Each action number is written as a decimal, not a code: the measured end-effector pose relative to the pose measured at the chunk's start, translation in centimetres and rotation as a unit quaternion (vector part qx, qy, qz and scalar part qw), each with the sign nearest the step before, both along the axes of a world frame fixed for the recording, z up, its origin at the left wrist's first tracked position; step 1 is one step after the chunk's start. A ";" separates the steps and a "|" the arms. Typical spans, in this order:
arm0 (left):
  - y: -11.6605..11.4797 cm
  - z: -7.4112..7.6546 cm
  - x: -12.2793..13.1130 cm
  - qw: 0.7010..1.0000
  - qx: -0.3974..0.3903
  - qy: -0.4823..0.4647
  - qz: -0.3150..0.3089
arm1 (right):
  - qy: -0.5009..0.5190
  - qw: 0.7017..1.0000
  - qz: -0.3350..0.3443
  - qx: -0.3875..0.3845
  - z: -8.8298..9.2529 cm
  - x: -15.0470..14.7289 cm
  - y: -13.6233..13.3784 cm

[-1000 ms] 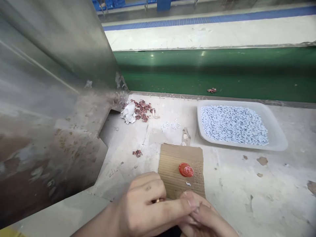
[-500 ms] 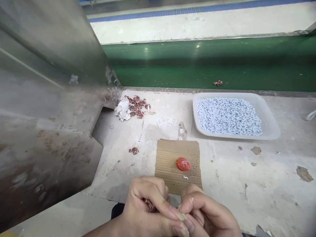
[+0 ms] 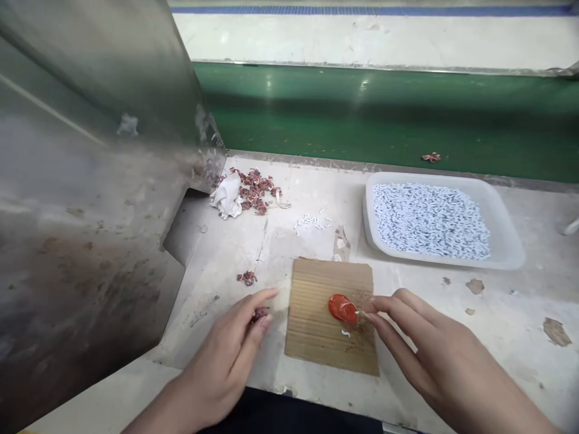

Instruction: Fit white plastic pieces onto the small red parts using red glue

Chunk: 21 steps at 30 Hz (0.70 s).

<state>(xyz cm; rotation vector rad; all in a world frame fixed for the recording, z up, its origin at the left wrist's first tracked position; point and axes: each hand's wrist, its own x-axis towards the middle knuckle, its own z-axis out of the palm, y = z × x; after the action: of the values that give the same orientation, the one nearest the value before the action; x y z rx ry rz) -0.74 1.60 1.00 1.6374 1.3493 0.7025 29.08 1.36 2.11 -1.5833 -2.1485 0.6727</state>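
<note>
My left hand (image 3: 228, 355) rests on the worktop left of a brown cardboard piece (image 3: 316, 325), its fingertips closed on a small reddish-brown piece (image 3: 259, 313). My right hand (image 3: 420, 343) reaches over the cardboard's right side, thumb and forefinger pinched on a tiny white piece (image 3: 359, 313) that touches a blob of red paste (image 3: 342, 308). Another tiny white piece (image 3: 345, 333) lies on the cardboard just below the blob.
A translucent tray (image 3: 506, 241) full of small white pieces sits at the right rear. A pile of reddish scraps (image 3: 256, 190) and a white rag (image 3: 227, 199) lie by the steel housing (image 3: 90, 181) on the left. A green conveyor belt (image 3: 384, 120) runs behind.
My hands were together near my body, working on a small piece. They have parted: the left has gone to the worktop left of the cardboard, the right to the red blob.
</note>
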 end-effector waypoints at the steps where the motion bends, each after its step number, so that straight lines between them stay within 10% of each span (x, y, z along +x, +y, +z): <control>1: 0.2 -0.2 -0.7 1.000 -0.014 0.008 0.008 | -0.058 0.997 0.041 0.034 0.2 0.4 0.8; 11: 0.6 -0.8 -1.7 0.976 -0.068 -0.171 0.118 | -0.194 0.954 0.188 0.131 1.5 -1.3 3.3; 21: 0.3 2.2 0.9 0.945 -0.114 -0.292 0.090 | -0.031 0.993 0.109 0.022 2.7 -0.9 0.3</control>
<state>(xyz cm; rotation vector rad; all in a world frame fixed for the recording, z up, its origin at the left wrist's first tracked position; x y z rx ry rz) 0.13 1.93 3.21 1.0141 1.0940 1.0038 28.20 1.65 4.78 -1.3774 -2.3887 0.6438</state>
